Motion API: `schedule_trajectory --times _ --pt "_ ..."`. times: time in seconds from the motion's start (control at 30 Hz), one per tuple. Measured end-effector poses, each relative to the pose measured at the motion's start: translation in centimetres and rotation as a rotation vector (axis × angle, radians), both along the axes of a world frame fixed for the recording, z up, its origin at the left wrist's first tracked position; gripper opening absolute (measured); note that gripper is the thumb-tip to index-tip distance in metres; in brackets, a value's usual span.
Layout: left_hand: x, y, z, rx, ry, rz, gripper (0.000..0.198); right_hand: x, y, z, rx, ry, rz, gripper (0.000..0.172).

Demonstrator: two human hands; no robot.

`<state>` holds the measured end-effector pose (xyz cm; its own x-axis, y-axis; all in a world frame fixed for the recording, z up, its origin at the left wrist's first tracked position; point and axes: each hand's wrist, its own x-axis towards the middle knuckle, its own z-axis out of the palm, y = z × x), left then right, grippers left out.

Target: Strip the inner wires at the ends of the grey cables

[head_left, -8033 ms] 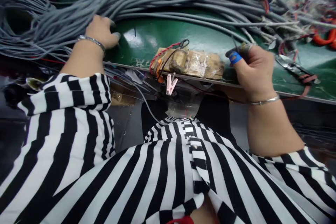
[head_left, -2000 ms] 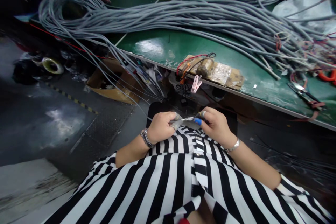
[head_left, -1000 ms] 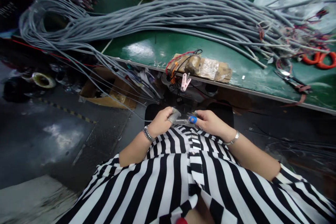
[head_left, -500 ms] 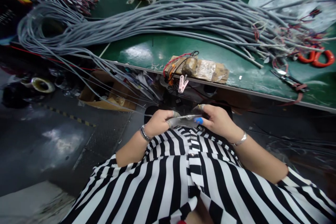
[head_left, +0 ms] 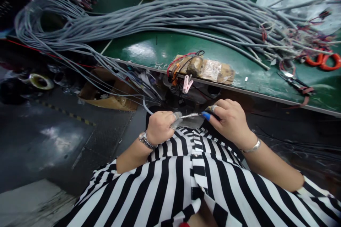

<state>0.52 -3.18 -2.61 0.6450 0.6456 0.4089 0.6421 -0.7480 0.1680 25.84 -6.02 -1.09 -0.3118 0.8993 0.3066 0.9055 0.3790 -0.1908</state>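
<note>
A grey cable comes down from the bench into my left hand, which is closed around it. Its pale stripped end pokes out past the covered thumb and forefinger. My right hand pinches the thin tip of that end between a thumb with a blue cover and a forefinger with a grey cover. Both hands are held over my lap, below the bench edge, a short gap apart. The individual wires at the tip are too small to tell apart.
A long bundle of grey cables lies across the green bench. Cardboard with a pink clip sits at its edge. Pliers and orange-handled scissors lie right. A cardboard box stands below left.
My right hand has drawn away to the right, widening the gap between the hands. My left hand has turned to a tighter fist, and the cable behind it now bends up in view.
</note>
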Motion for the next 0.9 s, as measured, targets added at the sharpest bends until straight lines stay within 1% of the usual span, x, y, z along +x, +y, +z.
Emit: schedule_trajectory --times 0.13,0.23,0.4,0.5,0.57,0.67,0.73,0.8,0.9 --pt "0.1 -0.2 0.1 0.001 -0.002 0.010 0.021 -0.1 0.1 -0.1 0.021 -0.030 0.004 0.029" --pt "0.2 -0.3 0.0 -0.013 0.000 0.000 0.019 -0.4 0.1 -0.4 0.016 -0.036 0.008 0.027" --pt "0.2 -0.5 -0.1 -0.043 0.026 0.007 0.018 -1.1 0.3 -0.9 -0.022 0.044 0.024 0.028" --pt "0.2 -0.5 -0.2 -0.048 0.018 0.004 0.017 -1.3 0.4 -1.7 -0.110 0.203 0.004 0.029" --pt "0.3 -0.6 -0.2 -0.045 0.016 -0.005 0.017 -1.4 0.5 -2.5 -0.229 0.389 -0.019 0.030" --pt "0.5 -0.6 -0.3 -0.026 0.020 -0.016 0.017 -1.6 0.5 -3.8 -0.459 0.684 -0.036 0.026" --pt "0.5 -0.6 -0.4 -0.016 0.019 -0.015 0.017 -1.7 0.4 -4.2 -0.541 0.777 -0.038 0.022" --pt "0.4 -0.6 -0.4 -0.026 0.009 0.000 0.017 -1.8 0.4 -4.0 -0.507 0.735 -0.036 0.019" --pt "0.2 -0.7 -0.3 -0.085 -0.022 0.063 0.014 -1.7 0.3 -3.1 -0.299 0.514 0.012 0.012"
